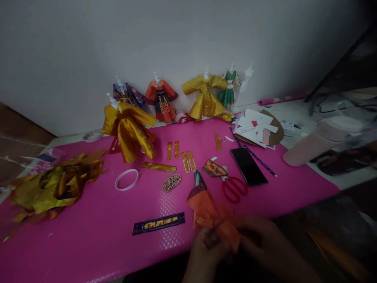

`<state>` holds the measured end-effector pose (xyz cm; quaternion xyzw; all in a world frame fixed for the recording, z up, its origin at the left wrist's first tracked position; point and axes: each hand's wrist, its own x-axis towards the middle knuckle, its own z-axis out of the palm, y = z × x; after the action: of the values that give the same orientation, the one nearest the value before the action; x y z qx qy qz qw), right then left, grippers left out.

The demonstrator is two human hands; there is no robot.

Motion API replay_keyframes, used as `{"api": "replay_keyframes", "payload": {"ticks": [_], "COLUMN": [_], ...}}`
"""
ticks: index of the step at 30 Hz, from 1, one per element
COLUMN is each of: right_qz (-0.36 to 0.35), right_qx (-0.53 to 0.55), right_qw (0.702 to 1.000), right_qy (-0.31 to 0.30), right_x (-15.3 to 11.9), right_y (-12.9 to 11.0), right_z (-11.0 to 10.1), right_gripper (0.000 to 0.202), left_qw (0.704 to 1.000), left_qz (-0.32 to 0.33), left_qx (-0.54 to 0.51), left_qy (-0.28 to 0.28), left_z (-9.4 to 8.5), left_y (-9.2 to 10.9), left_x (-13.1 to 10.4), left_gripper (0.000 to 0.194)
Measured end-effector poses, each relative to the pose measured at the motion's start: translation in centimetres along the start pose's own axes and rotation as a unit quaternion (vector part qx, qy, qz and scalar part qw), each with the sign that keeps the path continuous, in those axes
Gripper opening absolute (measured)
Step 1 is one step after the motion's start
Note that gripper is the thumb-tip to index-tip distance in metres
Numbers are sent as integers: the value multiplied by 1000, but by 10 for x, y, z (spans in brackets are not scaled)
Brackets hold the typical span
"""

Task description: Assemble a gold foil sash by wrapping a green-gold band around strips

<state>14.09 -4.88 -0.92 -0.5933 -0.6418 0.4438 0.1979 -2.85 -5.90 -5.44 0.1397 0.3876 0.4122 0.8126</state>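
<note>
A small orange doll garment [203, 202] with a dark patterned band lies partly over the table's front edge. My left hand [209, 249] is closed on its lower end, fingers curled and pinching the cloth. From the right, my right hand [262, 237] grips the same orange cloth; its fingers are smeared and partly in shadow. Just beyond are red-handled scissors [235, 188], with a patterned orange cloth piece [214, 167] over their blades. Two gold trim strips [188, 161] touch the garment's top. An oval tin of coloured beads [172, 182] sits to the left.
Dressed doll forms, including a gold-robed one [129, 125], stand at the back by the wall. Gold scraps [55, 186] are heaped left. A white ring [127, 180], a purple strip [159, 224], a phone [249, 166] and a pink bottle [322, 139] also lie on the pink tabletop [97, 243].
</note>
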Motion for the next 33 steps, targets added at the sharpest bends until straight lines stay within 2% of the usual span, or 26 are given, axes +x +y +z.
{"api": "replay_keyframes", "payload": {"ticks": [4,7,11,14,19,21,23,25,27,29,30,32,33], "right_qz": [8,17,20,35,76,78,67,48,31,25,23,21,19], "right_qx": [52,85,196,237,170,131,87,48,30,32,35,35,28], "right_qw": [998,996,979,969,983,988,993,997,999,999,999,999,999], "right_qy": [-22,-31,-57,-59,0,28,46,46,29,15,11,13,18], "right_x": [-3,-5,-5,-4,-4,-5,-7,-9,-11,-11,-11,-10,-11], "right_y": [0,-1,-4,-3,0,1,1,0,-2,-6,-9,-13,-14], "right_z": [-1,-1,0,5,14,14,11,9,10,12,12,13,12], "right_gripper": [20,17,12,19,32,30,28,23,17,14,14,13,13], "left_qw": [999,999,997,996,993,983,958,916,855,757,700,590,540], "left_qz": [10,17,27,21,27,-3,-45,-41,65,195,243,281,292], "left_qx": [32,47,73,82,117,185,284,398,514,624,672,747,775], "left_qy": [-14,-23,-13,-17,-21,-23,-15,-27,2,2,-28,-122,-148], "left_z": [-1,4,9,11,3,-6,-14,-17,-12,-2,3,12,16], "left_y": [-1,4,9,7,-1,4,21,46,71,89,94,97,96], "left_x": [-3,-6,-9,-8,-10,-16,-24,-31,-31,-20,-12,9,18], "left_gripper": [52,62,74,77,56,45,33,6,24,15,11,15,18]}}
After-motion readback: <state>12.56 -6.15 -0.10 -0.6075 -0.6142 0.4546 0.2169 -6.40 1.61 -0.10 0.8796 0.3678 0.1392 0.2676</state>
